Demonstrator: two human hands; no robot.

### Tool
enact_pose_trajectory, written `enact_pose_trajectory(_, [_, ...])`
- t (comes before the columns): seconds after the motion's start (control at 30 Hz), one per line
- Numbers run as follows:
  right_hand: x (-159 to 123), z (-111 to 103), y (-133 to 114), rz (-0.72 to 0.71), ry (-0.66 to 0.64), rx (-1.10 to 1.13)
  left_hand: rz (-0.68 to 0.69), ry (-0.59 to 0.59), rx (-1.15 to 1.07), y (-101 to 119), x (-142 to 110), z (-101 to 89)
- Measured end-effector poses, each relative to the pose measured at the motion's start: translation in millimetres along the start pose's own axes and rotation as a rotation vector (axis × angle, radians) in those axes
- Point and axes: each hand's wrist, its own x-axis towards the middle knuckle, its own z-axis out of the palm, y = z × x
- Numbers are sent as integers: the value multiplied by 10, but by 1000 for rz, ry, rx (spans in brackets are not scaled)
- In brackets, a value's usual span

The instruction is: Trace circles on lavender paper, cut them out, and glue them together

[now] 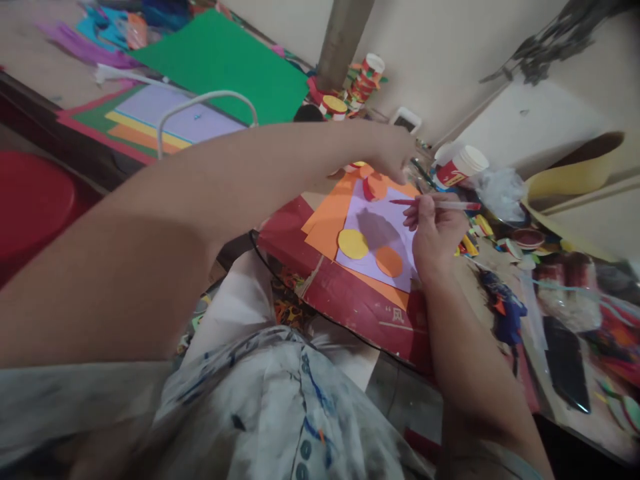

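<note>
My right hand (437, 233) is closed around a red pen (445, 205), which lies level with its tip to the left. Beneath it is a sheet of lilac paper (365, 217) on top of orange sheets (323, 230). On the lilac sheet lie a yellow paper circle (353, 244) and an orange paper circle (389, 262). Near its far edge sits a red and orange round piece (375, 188). My left hand (393, 150) reaches across to the far side, beside a dark slim object (424, 173). Its fingers are blurred and mostly hidden.
A red board (345, 303) supports the papers. Paper cups (463, 165), a clear plastic bag (503, 192) and a black phone (566, 367) lie to the right. A large green sheet (225, 67) and a white curved tube (205, 100) are at the left. A post (345, 40) stands behind.
</note>
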Motion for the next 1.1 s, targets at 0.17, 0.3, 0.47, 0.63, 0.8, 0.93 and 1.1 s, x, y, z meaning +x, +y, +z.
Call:
enact_pose_trajectory(0.17, [58,-41,54,24,61,74,156,-276,305,-206,73,87])
enact_pose_trajectory(0.3, [75,-60,91,22,57,47,140,-120,149,-429,96,198])
enact_pose_trajectory(0.47, [99,-94,53,-3,66,29,63,-129,195,-578,125,245])
enact_pose_trajectory(0.63, [155,-159,49,-65,162,-6,17,-19,9,-565,60,122])
enact_pose_trajectory(0.8, [238,-180,114,-118,239,153,-4,275,-469,-584,102,56])
enact_pose_trajectory(0.93, [302,-102,186,136,148,333,158,342,-744,-525,249,320])
enact_pose_trajectory(1.1, [368,-25,236,307,99,582,284,362,-768,-237,352,586])
